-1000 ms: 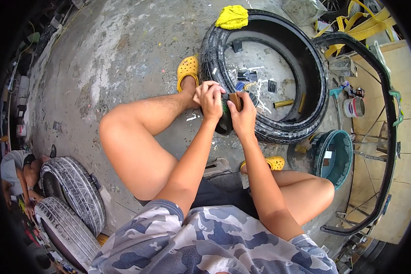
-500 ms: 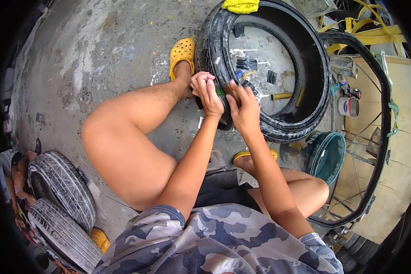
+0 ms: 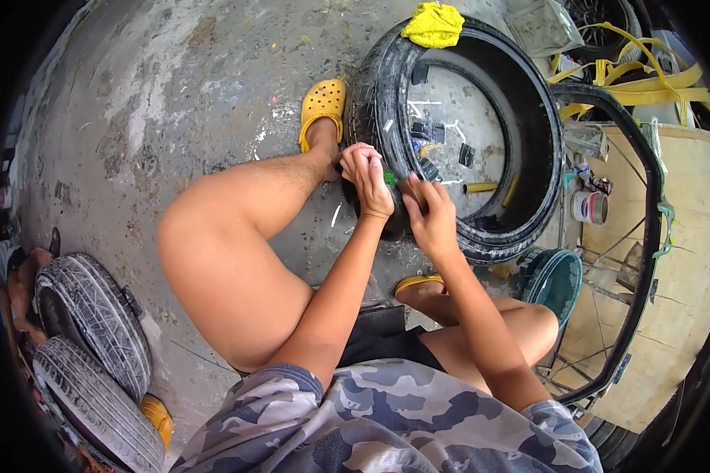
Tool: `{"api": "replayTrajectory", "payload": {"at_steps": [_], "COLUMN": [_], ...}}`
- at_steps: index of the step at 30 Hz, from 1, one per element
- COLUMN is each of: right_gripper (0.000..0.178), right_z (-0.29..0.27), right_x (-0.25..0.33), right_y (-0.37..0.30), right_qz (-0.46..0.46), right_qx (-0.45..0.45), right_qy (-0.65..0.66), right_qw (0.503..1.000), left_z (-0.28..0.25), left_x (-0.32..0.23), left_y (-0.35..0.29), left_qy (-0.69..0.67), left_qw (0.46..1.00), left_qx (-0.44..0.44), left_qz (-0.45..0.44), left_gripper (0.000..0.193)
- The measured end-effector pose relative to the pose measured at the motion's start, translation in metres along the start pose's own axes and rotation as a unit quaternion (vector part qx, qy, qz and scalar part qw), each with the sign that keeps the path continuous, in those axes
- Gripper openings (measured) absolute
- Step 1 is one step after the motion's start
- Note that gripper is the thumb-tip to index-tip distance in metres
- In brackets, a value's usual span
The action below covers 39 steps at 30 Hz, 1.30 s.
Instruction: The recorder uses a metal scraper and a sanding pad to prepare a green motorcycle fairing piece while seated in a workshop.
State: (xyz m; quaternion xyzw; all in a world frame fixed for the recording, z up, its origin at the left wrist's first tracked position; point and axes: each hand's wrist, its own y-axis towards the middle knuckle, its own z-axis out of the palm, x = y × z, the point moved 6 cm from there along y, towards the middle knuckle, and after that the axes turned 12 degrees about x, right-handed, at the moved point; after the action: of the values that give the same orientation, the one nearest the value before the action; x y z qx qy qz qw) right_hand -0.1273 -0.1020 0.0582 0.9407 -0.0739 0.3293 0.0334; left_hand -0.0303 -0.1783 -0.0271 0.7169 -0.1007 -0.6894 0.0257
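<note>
The left hand (image 3: pixel 368 183) and right hand (image 3: pixel 432 214) are apart but close together, both at the near left edge of the big black tyre (image 3: pixel 532 126). The left hand, wrist bent, has its fingers curled by the tyre's outer tread; whether they close on anything is hidden. The right hand's fingertips are drawn together and blurred, and I cannot tell what, if anything, is pinched there. A green patch (image 3: pixel 389 179) shows between the hands.

The tyre lies on its side on the floor, ahead of the hands and mostly to their right. Its ring appears longest running away from the person; the right hand is nearer its opening, the left nearer its outer tread. The rubber is dark, glossy along the inner wall, with pale smears on the sidewall and tread.

Within the tyre's ring lie dark scraps (image 3: pixel 466 155) and a brass-coloured tube (image 3: pixel 481 188). A yellow cloth (image 3: pixel 434 25) drapes over the tyre's far edge, and a teal bucket (image 3: pixel 562 280) stands just beyond its near right edge.
</note>
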Motion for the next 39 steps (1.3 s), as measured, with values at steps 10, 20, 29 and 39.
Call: {"api": "replayTrajectory", "payload": {"at_steps": [10, 20, 29, 39], "right_gripper": [0.034, 0.029, 0.027, 0.028], "right_z": [0.002, 0.000, 0.003, -0.020], "right_x": [-0.008, -0.022, -0.036, -0.063], "right_y": [0.004, -0.003, -0.032, 0.006], "right_qz": [0.008, 0.041, 0.040, 0.175], "right_qx": [0.028, -0.020, -0.070, -0.060], "right_qy": [0.022, 0.032, 0.049, 0.168], "right_qw": [0.999, 0.998, 0.996, 0.968], "left_z": [-0.001, -0.003, -0.004, -0.008], "left_x": [0.008, 0.004, 0.002, 0.003], "left_y": [-0.006, 0.000, -0.002, -0.002], "left_qy": [-0.026, -0.014, 0.020, 0.026], "left_qw": [0.999, 0.999, 1.000, 0.999], "left_qx": [-0.032, -0.029, -0.020, -0.008], "left_qz": [0.002, 0.006, -0.003, -0.017], "left_gripper": [0.027, 0.031, 0.030, 0.028]}}
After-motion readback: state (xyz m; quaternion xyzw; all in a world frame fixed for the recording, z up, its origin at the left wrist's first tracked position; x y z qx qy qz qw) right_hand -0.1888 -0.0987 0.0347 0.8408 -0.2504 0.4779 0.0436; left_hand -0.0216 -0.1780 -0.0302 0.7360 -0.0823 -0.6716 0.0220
